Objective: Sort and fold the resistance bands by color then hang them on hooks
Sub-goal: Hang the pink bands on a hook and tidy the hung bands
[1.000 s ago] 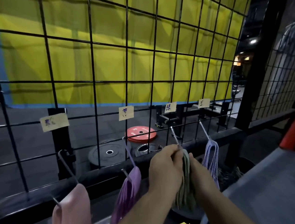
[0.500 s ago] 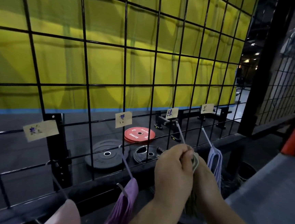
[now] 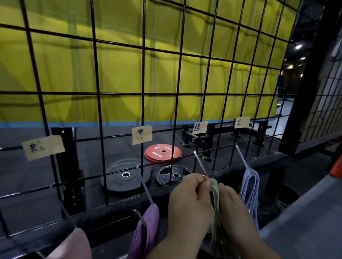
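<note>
At 6 o'clock, both hands [image 3: 210,204] clamped on limp green bands [image 3: 217,218]; grip folded top near hook [image 3: 200,164].

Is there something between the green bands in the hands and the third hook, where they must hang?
Nothing visible blocks it. Both hands, left hand and right hand, hold the green bands right at the lower end of the third hook. That hook's shaft is bare; the purple bands and pale blue bands hang on neighbouring hooks.
</note>
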